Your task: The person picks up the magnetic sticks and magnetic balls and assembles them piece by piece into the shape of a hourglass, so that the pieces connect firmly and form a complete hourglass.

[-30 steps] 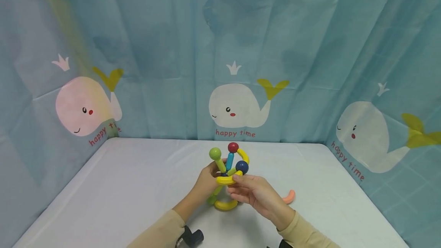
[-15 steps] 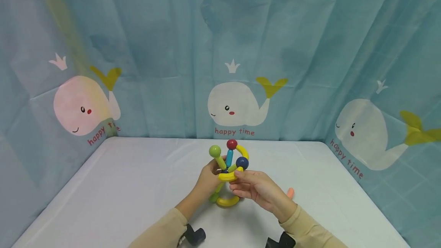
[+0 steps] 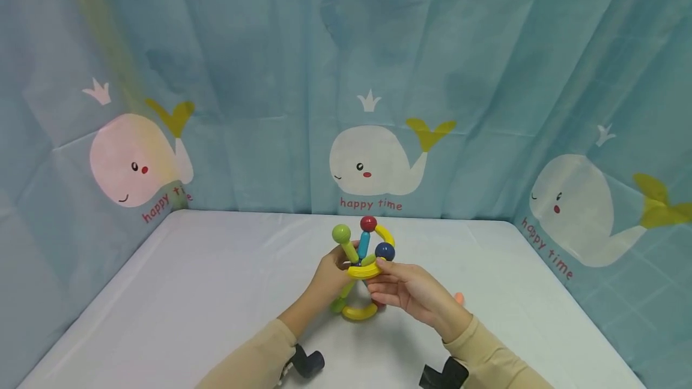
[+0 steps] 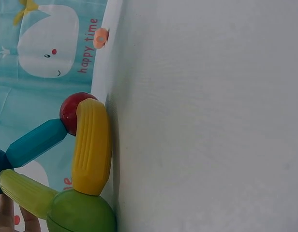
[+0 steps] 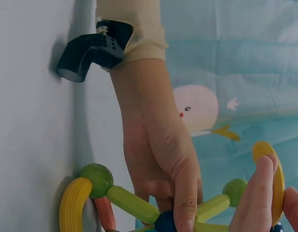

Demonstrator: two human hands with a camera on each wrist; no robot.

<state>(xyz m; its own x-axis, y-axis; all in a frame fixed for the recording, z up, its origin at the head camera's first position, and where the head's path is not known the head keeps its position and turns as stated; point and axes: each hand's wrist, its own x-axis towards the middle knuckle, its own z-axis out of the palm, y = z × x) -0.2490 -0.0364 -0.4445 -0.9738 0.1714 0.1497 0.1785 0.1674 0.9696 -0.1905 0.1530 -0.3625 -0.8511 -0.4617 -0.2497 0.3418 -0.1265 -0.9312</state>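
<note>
A toy of coloured balls and magnetic-looking building sticks stands on the white table. My left hand (image 3: 327, 276) grips it at the middle, its thumb over the central dark blue ball (image 5: 164, 222). Green ball (image 3: 341, 233), red ball (image 3: 369, 224) and another navy ball (image 3: 385, 251) top its upper sticks. My right hand (image 3: 415, 294) pinches a yellow curved stick (image 5: 277, 186), one end close to the navy ball and the other pointing free toward the green ball. Lower down, a yellow curved stick (image 4: 92, 145) joins a red ball (image 4: 70, 112) and a green ball (image 4: 81, 212).
A pink-orange stick (image 3: 459, 298) lies on the white table (image 3: 216, 293), mostly behind my right forearm. Black wrist-camera mounts (image 3: 308, 364) jut out below both sleeves. A blue whale-print curtain (image 3: 259, 89) encloses the back and sides.
Both hands and the toy appear slightly higher and further right in the head view, which has itself shifted a little. My right forearm now covers more of the pink-orange stick. Both grips stay the same.
</note>
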